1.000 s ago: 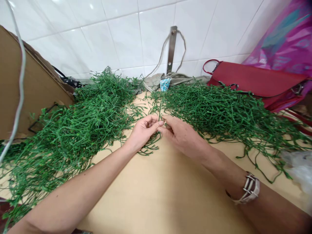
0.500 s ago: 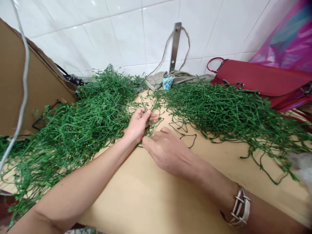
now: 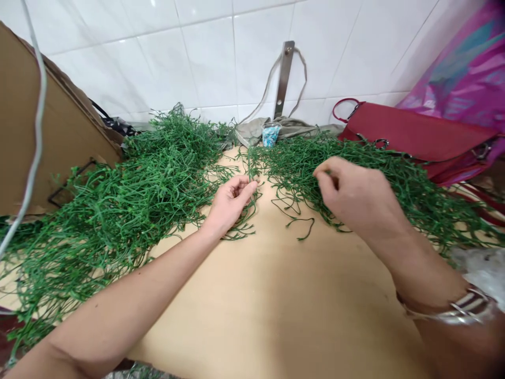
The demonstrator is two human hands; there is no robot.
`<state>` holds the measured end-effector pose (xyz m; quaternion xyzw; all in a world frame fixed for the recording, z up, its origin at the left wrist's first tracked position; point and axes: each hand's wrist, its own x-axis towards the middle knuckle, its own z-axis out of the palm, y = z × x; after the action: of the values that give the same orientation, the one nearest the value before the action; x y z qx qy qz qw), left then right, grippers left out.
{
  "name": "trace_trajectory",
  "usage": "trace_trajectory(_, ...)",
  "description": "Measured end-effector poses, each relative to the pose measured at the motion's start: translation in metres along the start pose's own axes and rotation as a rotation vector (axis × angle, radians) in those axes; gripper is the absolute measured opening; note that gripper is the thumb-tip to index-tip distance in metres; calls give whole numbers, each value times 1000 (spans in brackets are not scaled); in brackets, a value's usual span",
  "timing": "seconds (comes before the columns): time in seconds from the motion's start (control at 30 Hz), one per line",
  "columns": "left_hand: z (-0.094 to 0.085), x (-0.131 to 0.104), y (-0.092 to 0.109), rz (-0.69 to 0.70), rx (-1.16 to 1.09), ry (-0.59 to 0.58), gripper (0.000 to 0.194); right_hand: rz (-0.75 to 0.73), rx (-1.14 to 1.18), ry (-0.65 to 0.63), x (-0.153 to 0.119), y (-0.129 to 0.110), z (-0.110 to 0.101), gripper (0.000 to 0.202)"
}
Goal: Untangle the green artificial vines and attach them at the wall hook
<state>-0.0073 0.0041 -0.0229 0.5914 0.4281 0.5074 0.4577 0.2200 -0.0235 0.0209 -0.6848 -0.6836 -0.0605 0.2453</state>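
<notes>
My left hand (image 3: pixel 232 201) is over the middle of the table, thumb and fingers pinched together on thin green strands (image 3: pixel 241 230), whose loose ends show below the palm. The strands look like cords or plastic stems with small knobbed or forked tips. My right hand (image 3: pixel 353 192) is closed in a pinch above the near side of the right heap of green strands (image 3: pixel 292 160). It is slightly blurred, and whether a strand is between its fingertips cannot be made out. A single curled strand (image 3: pixel 311 229) lies between the hands.
A larger heap of lighter green strands (image 3: pixel 130 205) covers the table's (image 3: pixel 252 305) left side. Behind stand a blue-and-white cup (image 3: pixel 271 135) and a grey cloth (image 3: pixel 295 128). A red bag (image 3: pixel 426 129) sits at right, a cardboard box (image 3: pixel 43 131) and white cable (image 3: pixel 38 131) at left.
My right hand has moved right and up, away from my left hand to the right heap. My left hand has shifted slightly, its fingers closing into a pinch.
</notes>
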Motion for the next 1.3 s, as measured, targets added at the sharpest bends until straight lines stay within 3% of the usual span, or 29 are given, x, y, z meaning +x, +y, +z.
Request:
trace_trajectory(0.17,-6,-1,7,72,51,-5,31,17,354,-733,-9,-13,9,14)
trace_trajectory(0.2,-7,-1,8,73,63,1,30,10,429,-813,-10,-15,14,15)
trace_trajectory(0.23,-8,-1,8,68,71,5,30,2,471,-798,-11,-16,20,16)
trace_trajectory(0.27,-8,-2,8,59,71,7,29,-9,480,-700,-11,-16,27,18)
trace_trajectory(0.33,-9,-3,6,34,55,-4,30,-19,432,-407,-10,-15,40,22)
trace_trajectory(0.4,-9,-3,5,5,31,-35,30,-29,399,-218,-10,-13,50,26)
trace_trajectory(0.57,-10,-4,3,-28,23,-94,25,-164,481,-88,-13,-18,48,22)
trace_trajectory(0.67,-10,-4,3,26,78,-88,19,-171,559,-118,-18,-34,40,23)
trace_trajectory(0.8,-9,-6,4,94,104,-88,16,-149,767,-343,-24,-56,41,19)
trace_trajectory(0.87,-8,-8,5,126,114,-82,19,-126,839,-389,-26,-59,44,15)
trace_trajectory(0.97,-8,-13,11,161,188,-92,29,-20,971,-371,-23,-55,45,16)
trace_trajectory(1.17,-6,-18,19,155,368,-292,34,128,1351,-364,-15,-40,42,21)
trace_trajectory(1.3,-5,-15,13,217,430,-246,23,160,1512,-419,-16,-39,44,15)
